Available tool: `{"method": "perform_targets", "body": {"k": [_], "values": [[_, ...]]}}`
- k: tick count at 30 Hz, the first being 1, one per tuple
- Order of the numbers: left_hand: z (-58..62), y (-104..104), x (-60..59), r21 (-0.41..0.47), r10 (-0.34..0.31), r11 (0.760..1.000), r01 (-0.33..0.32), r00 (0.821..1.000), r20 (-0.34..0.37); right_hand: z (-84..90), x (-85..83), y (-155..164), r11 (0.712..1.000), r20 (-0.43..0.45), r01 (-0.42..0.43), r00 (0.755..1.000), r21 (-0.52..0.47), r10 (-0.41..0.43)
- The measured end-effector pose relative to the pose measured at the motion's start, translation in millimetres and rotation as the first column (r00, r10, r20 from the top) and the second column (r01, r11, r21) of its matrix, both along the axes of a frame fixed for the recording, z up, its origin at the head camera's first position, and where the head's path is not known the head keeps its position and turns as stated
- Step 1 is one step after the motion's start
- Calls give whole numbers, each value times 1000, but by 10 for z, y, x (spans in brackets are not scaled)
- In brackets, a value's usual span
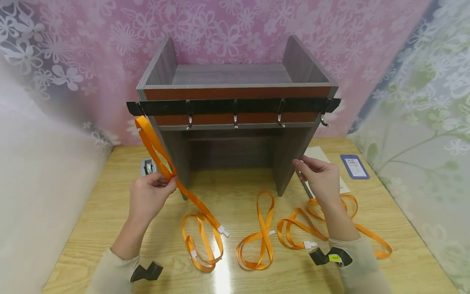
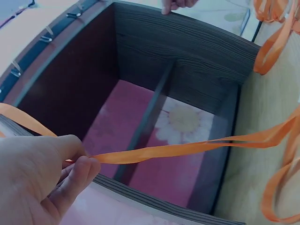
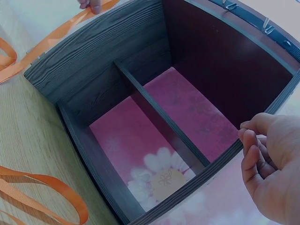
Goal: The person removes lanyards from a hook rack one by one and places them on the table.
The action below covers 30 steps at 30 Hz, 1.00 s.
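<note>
My left hand pinches an orange lanyard between thumb and fingers. Its upper loop hangs at the left end of the black hook rail; the lower end slants to the table, with a white clip at its tip. In the left wrist view the strap runs taut from the fingers across the grey wooden shelf unit. My right hand has loosely bent fingers at the unit's right side panel. In the right wrist view its fingertips meet the panel's edge, gripping nothing visible.
More orange lanyards lie on the wooden table: one left, one in the middle, others tangled right. A blue card holder lies far right, near a white paper item. A small grey object stands left behind my left hand.
</note>
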<state>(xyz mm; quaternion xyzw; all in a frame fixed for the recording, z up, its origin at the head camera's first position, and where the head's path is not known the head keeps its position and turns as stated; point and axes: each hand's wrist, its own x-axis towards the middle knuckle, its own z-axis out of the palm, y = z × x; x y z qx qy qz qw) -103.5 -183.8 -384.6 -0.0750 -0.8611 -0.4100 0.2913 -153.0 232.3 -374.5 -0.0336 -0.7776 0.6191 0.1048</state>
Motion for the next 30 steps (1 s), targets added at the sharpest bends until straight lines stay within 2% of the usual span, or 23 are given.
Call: {"method": "perform_targets", "body": {"k": [5, 10, 17, 22, 30], "values": [[156, 23, 37, 38, -16, 999, 14, 999, 39, 1, 23, 4, 1000, 2, 1, 1000, -7, -1], [330, 37, 78, 58, -19, 998, 17, 999, 30, 8, 35, -3, 1000, -14, 2, 1000, 16, -2], [581, 90, 93, 47, -38, 998, 39, 999, -34, 19, 27, -7, 1000, -15, 17, 1000, 21, -16], [756, 105, 116, 83, -52, 995, 59, 995, -87, 29, 8, -15, 999, -18, -13, 1000, 42, 14], [947, 92, 204, 116, -51, 991, 70, 985, -165, 39, 18, 5, 999, -9, -25, 1000, 34, 25]]}}
